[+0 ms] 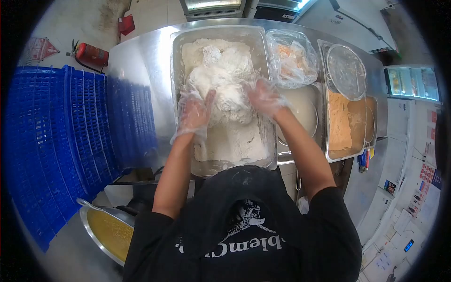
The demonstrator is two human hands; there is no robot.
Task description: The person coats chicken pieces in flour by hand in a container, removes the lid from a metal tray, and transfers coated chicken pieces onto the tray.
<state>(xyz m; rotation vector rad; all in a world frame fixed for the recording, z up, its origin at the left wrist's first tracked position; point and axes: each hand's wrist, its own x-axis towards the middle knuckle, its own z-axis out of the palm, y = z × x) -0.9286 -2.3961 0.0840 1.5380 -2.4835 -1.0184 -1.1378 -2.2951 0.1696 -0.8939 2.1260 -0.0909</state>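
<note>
Blue crates (35, 145) at left; red extinguisher (93, 55) near them. Clear bag (292, 61) on desk (136, 63). Lit fridge (412, 83) far right, papers (402, 222) below in view.

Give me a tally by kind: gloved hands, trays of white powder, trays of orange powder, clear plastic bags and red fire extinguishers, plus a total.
Gloved hands: 2 (left hand, right hand)
White-powder tray: 1
Orange-powder tray: 1
Clear plastic bag: 1
Red fire extinguisher: 1
Total: 6
</note>
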